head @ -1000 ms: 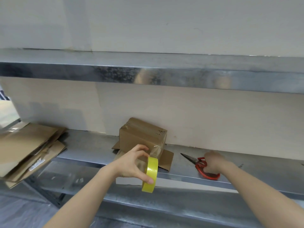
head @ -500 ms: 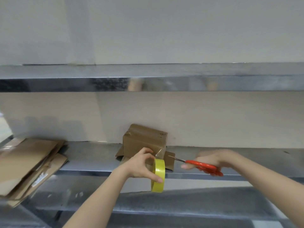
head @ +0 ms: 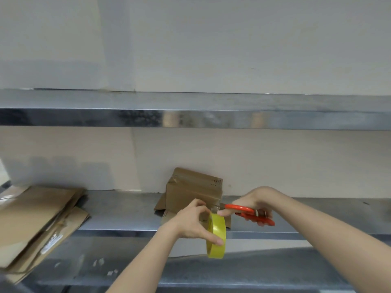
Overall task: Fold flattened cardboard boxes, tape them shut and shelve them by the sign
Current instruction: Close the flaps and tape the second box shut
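Nearest, below both hands, a lower metal shelf [head: 275, 267] is seen, with a few small pale scraps lying on it left of the left forearm. Above it the left hand [head: 190, 224] is closed round a yellow tape roll [head: 216, 236], which is held on edge with digits curled over its rim above and below. Just to the right, the right hand [head: 251, 200] is wrapped through the handles of orange scissors [head: 241, 207]. The blades are pointed left toward the top of the roll, but the tips are too small for their gap to be read. A strip of tape running from roll to box is suspected there but cannot be made out clearly.

Just beyond the hands, a folded cardboard box [head: 193, 192] stands on the middle shelf [head: 122, 210]. Its upper face is closed, and glossy bands of tape are visible across it. Flaps are spread flat on the shelf beneath and in front of it. Whatever may be inside is hidden.

The step in hand is judged to be the cutting of the tape, so this box is taken as folded and nearly sealed. The spread flaps and the shelving by the sign are judged to be left, and no sign is in view.

Well to the left of the left hand, a stack of flattened boxes [head: 38, 220] lies overhanging the shelf edge, none of them folded yet. Above the hands, an upper shelf [head: 190, 118] is seen against a pale wall [head: 232, 49].
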Motion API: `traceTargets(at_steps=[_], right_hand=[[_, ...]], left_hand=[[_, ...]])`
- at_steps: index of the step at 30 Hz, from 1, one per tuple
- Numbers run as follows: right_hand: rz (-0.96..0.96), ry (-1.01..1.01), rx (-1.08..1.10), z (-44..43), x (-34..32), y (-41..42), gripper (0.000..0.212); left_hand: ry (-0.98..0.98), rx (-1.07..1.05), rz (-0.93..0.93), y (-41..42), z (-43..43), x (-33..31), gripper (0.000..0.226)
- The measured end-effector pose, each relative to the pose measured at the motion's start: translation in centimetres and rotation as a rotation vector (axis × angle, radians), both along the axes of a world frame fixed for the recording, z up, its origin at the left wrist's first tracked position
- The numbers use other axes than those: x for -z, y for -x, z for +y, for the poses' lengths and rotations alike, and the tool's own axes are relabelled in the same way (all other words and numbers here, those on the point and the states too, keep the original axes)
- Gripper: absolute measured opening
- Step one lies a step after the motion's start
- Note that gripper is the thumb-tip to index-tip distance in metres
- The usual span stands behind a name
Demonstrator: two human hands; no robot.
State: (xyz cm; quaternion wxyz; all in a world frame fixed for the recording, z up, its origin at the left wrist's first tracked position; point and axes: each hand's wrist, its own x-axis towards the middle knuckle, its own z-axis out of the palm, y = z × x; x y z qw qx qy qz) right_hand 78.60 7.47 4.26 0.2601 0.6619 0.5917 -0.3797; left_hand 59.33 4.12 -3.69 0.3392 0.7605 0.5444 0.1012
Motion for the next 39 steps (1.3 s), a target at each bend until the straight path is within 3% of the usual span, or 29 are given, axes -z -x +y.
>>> traceTargets(at_steps=[5, 9, 14, 18, 24, 29, 33, 39], right_hand=[[-0.021, -0.029, -0.065, 0.4, 0.5, 0.5, 0.082], [0.001, -0.084, -0.109, 0.4, 0.6, 0.5, 0.074], [-0.108, -0.271, -0.316, 0.6, 0.7, 0.7, 0.072], [-0.184, -0.288, -0.372, 0.3, 1.3, -0.1, 0.066], [-0.226, -0.261, -0.210, 1.1, 3.4, -3.6, 0.061], [-0.301, -0.276, -0.142, 1.7, 6.0, -6.0, 0.045], [-0.323, -0.393, -0.154, 2.5, 8.4, -7.8, 0.032], [-0.177, -0.590, -0.104, 3.3, 10.2, -8.4, 0.012]], left_hand=[[0.006, 0.009, -0.015, 0.3, 0.1, -0.1, 0.097], [0.017, -0.005, -0.005, 0.6, 0.1, -0.3, 0.090], [0.048, 0.050, 0.039, 0.7, 0.3, -0.5, 0.088], [-0.007, 0.077, 0.066, 1.2, 0.5, -0.9, 0.090], [-0.030, 0.007, -0.061, 1.9, 0.1, -1.1, 0.080], [-0.006, -0.042, -0.159, 1.3, -0.5, 0.0, 0.087], [0.013, -0.068, -0.241, 1.1, -0.8, 1.0, 0.086], [0.044, -0.148, -0.356, 1.3, -1.0, 1.5, 0.081]])
